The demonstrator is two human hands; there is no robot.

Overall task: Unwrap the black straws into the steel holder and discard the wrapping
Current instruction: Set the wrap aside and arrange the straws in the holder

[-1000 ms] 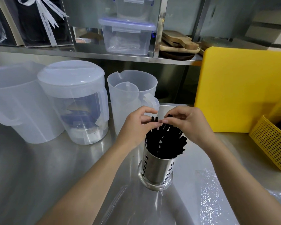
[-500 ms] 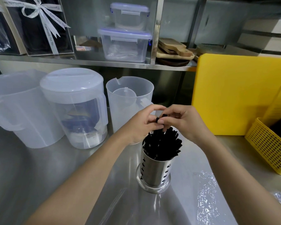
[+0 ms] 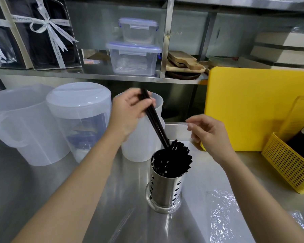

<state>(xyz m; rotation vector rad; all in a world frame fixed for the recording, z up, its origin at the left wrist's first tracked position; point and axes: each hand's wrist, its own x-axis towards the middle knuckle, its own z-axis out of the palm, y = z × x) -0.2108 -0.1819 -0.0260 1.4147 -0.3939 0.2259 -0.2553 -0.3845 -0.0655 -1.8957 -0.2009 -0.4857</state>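
Single head-worn wide-angle view, forward and down from close above the steel counter (image 3: 42, 199), toward the back shelves (image 3: 95, 77).

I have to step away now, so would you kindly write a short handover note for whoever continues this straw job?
Left hand: gripping a few black straws, tilted, lower ends at the rim of the steel holder.
Right hand: raised beside the holder, fingers loosely curled, apparently empty.
Done: most straws already stand in the holder on the steel counter.
Left: settle the held straws, then pick up the clear wrapping lying on the counter right of the holder and discard it.
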